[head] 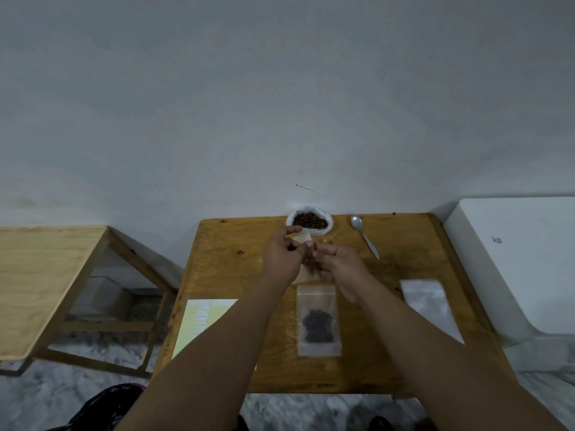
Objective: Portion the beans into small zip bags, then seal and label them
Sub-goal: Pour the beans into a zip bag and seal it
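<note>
Squarely, wooden table point(224, 262) (beans point(309, 220) atop), grey wall point(280, 88)

The surface point(404, 321) on my feed is wood, amber-varnished, with a dull sheen and dark knots. The spoon point(364, 236) reads as smooth bright metal. The held zip bag point(303, 239) is thin clear plastic, as is the filled zip bag point(318, 320), faintly glossy; the stack of empty bags point(431, 306) looks frostier. The beans point(309, 220) are dark and matt, in a white bag point(325, 233) of crinkled plastic. The label sheet point(194, 325) is matt paper. The paler table point(40, 281) is light wood with visible grain.
</note>
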